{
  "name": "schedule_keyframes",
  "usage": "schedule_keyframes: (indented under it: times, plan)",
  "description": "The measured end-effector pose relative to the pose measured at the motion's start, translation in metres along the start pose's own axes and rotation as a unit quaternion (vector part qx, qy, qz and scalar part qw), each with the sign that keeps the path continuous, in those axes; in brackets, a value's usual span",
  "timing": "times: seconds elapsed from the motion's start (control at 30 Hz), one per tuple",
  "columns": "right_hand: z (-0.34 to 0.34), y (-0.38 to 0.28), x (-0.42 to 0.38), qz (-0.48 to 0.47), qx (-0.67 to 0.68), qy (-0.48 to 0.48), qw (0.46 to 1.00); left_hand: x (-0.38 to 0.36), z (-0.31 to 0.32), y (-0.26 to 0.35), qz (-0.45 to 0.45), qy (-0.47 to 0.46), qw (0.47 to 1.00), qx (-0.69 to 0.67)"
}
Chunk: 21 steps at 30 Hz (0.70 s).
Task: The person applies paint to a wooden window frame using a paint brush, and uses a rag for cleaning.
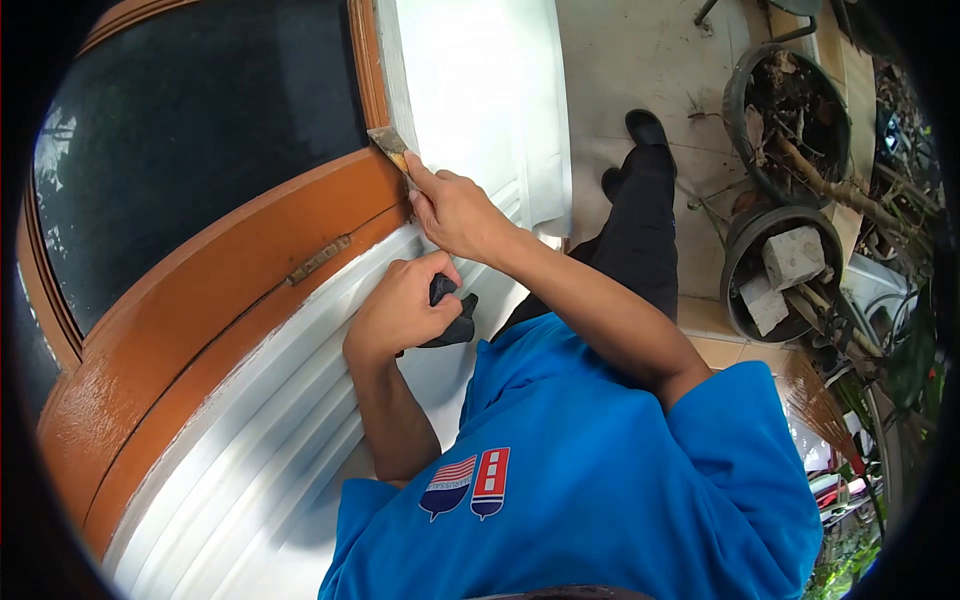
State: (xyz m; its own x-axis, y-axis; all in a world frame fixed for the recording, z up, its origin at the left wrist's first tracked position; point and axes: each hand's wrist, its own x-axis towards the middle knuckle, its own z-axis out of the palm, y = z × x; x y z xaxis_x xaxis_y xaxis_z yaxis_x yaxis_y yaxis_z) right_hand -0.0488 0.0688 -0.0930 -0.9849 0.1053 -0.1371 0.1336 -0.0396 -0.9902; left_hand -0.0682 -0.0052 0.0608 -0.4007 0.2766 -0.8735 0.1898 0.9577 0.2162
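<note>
With the hinge (319,260) as reference, the scraper (388,144) is located up and to the right in view, at the corner where the brown wooden frame (250,232) meets the upright moulding (366,60) beside the dark glass (210,110). The blade is angled across this corner, its broad end directed away from the body.

For good control, the blade should be laid at a low angle to the wood, and light, even pressure should be applied along the grain. Strokes should be short, and the sharp corners of the blade should be guided clear of the glass and of the white surface (475,90) farther right of the hinge.

The scraper is held by the right hand (462,215) in a closed, narrow grip, with the thumb and forefinger set close behind the blade; most of the handle is hidden by the hand. The left hand (392,312), just right of the hinge and below the right hand, is curled part-closed around a black object (455,318). The nature of this object cannot be determined. The fingertips of the left hand should be positioned outside the path of the blade.
</note>
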Motion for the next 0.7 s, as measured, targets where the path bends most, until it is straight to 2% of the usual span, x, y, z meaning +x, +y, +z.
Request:
schedule_keyframes:
  times: [0.1, 0.27, 0.37, 0.5, 0.53, 0.7]
  plan:
    - [-0.003, 0.003, 0.028, -0.034, -0.015, 0.057, 0.998, 0.000, 0.002, -0.003, 0.013, 0.004, 1.000, -0.010]
    - [-0.006, 0.003, 0.020, -0.025, -0.001, 0.028, 0.999, 0.000, 0.001, -0.001, 0.005, 0.014, 0.999, -0.039]
    - [0.006, 0.010, 0.010, -0.031, -0.016, 0.054, 0.998, -0.001, 0.001, 0.002, -0.004, 0.007, 0.999, -0.034]
    - [-0.025, -0.004, 0.071, -0.022, -0.040, 0.055, 0.997, -0.001, 0.000, 0.003, -0.004, 0.006, 0.999, -0.031]
    - [-0.035, -0.013, 0.075, 0.002, -0.026, 0.027, 0.999, 0.000, -0.001, 0.004, -0.008, 0.003, 0.999, -0.033]
    - [-0.017, 0.004, 0.061, -0.053, -0.039, 0.064, 0.996, 0.002, 0.001, -0.003, 0.021, 0.007, 1.000, -0.012]
